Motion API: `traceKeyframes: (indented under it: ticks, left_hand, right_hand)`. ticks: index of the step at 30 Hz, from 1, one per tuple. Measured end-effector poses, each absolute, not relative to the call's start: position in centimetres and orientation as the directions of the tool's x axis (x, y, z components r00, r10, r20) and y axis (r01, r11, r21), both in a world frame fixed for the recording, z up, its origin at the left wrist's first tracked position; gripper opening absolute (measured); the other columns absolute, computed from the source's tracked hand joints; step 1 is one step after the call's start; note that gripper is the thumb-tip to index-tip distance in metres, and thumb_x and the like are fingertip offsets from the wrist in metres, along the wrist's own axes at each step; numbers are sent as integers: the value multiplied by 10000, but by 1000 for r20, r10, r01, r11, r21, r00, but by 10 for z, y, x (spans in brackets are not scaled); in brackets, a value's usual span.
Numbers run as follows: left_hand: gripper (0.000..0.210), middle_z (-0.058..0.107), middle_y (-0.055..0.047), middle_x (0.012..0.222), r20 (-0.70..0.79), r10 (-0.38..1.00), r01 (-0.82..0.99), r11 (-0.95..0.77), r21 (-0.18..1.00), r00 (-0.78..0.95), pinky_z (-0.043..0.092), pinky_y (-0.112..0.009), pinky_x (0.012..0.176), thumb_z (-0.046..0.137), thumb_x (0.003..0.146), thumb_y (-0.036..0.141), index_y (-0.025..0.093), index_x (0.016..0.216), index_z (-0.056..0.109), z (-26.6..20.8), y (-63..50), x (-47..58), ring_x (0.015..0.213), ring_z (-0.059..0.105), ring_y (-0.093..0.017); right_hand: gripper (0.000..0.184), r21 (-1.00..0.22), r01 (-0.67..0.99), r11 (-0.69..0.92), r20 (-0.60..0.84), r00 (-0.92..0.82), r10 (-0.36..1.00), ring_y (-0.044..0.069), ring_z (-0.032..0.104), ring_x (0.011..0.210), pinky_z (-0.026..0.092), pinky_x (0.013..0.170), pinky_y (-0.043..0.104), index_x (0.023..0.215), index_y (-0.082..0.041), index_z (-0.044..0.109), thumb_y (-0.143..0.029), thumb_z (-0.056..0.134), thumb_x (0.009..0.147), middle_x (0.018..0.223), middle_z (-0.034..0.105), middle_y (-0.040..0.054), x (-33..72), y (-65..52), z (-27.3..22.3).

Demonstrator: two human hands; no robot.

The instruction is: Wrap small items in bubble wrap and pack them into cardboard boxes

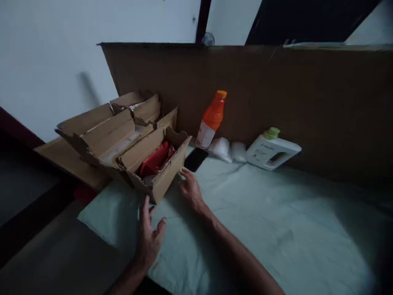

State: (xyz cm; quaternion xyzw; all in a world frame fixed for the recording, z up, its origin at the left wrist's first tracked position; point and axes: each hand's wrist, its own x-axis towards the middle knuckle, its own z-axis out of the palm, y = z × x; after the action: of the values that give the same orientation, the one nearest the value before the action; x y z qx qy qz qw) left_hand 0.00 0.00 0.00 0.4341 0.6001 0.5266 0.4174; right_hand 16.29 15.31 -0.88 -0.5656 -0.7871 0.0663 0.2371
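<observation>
A narrow open cardboard box stands at the front of a group of boxes, with red packets inside it. Near its front corner is my left hand, fingers apart and thumb spread, the fingertips at or just short of the cardboard. My right hand is beside the box's right side, its fingers loosely bent and reaching toward the lower edge. Whether either hand touches the box I cannot tell. A dark flat phone-like object lies just beyond my right hand.
More open cardboard boxes stand behind at the left. Along the cardboard wall are an orange bottle, clear plastic-wrapped bundles and a white jug with a green cap. A pale green cloth covers the table.
</observation>
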Motion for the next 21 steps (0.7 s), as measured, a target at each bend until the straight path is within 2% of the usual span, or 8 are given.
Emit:
traceKeyframes:
  ticks: [3, 6, 11, 15, 18, 21]
  left_hand:
    - [788, 170, -162, 1664, -20, 960, 89, 46, 995, -278, 570, -406, 915, 566, 902, 470, 290, 1564, 179, -2, -1, 0, 1403, 457, -354]
    - [768, 195, -165, 1655, -3, 958, 91, 30, 995, -285, 558, -395, 939, 565, 914, 451, 284, 1562, 189, -7, 0, -1, 1375, 497, -334]
    - [766, 257, -170, 1629, 21, 948, 76, 3, 997, -318, 533, -401, 992, 597, 901, 438, 270, 1550, 228, -17, 2, -4, 1358, 517, -321]
    - [762, 331, -178, 1590, 3, 943, 60, 18, 998, -332, 519, -440, 1017, 611, 885, 425, 261, 1539, 255, -18, 3, -7, 1303, 569, -320]
    - [752, 325, -178, 1591, -10, 945, 49, 27, 998, -326, 534, -438, 998, 595, 890, 393, 258, 1542, 246, -14, 7, -8, 1294, 575, -319]
    - [733, 298, -172, 1605, 36, 955, 70, -16, 997, -296, 515, -441, 1036, 566, 898, 347, 246, 1545, 236, -11, 15, -6, 1331, 540, -310]
  right_hand:
    - [474, -358, 873, 332, 306, -226, 925, 286, 458, 1367, 408, 1099, 473, 1309, -135, 610, -119, 525, 842, 1446, 561, 156, 180, 197, 10]
    - [441, -338, 878, 339, 283, -248, 926, 330, 418, 1390, 411, 1055, 511, 1270, -147, 634, -120, 549, 839, 1421, 584, 167, 186, 230, 21]
    - [235, -323, 844, 428, 224, -372, 901, 281, 536, 1271, 383, 1047, 423, 1037, -168, 714, -149, 542, 877, 1190, 715, 134, 194, 246, 25]
    - [194, -341, 805, 485, 215, -436, 874, 250, 583, 1207, 371, 1063, 386, 946, -173, 726, -160, 549, 867, 1154, 724, 117, 215, 232, 29]
    - [252, -368, 785, 498, 236, -439, 867, 297, 567, 1236, 381, 1062, 442, 1054, -162, 720, -200, 603, 833, 1269, 681, 149, 219, 212, 27]
    - [447, -419, 767, 486, 277, -402, 873, 337, 579, 1211, 415, 1027, 510, 1259, -156, 643, -244, 626, 821, 1334, 639, 181, 204, 189, 15]
